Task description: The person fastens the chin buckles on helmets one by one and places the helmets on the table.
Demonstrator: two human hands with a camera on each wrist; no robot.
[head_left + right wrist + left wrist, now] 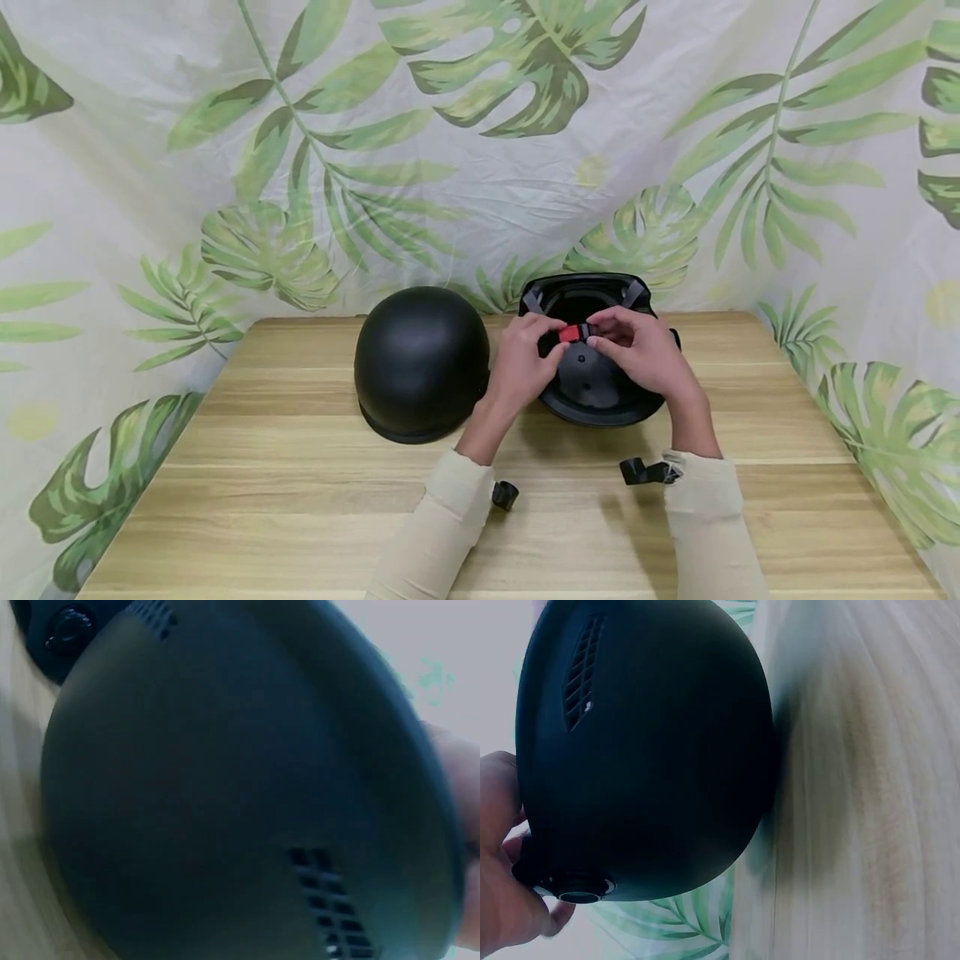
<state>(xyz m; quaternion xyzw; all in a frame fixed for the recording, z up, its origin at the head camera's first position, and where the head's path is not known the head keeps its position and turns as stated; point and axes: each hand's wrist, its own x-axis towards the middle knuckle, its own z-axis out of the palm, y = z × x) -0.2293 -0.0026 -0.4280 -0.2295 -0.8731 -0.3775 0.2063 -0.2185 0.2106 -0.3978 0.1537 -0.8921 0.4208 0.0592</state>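
Note:
A black helmet (588, 392) lies upturned on the table with its hollow facing up. Over that hollow, a red-and-black chin strap buckle (570, 333) spans between both hands. My left hand (517, 362) pinches its red half between thumb and fingers. Thumb and fingertips of my right hand (648, 354) pinch the black half, the two halves lying end to end. The left wrist view shows the helmet's outer shell (652, 765) with a slotted vent. In the right wrist view the shell (202, 780) hides most of the right hand.
A second black helmet (420, 362) stands dome up on the wooden table (300, 500), left of the upturned one. Behind the table hangs a leaf-print cloth (517, 192). Black wrist-worn pieces (637, 472) jut out at both sleeves.

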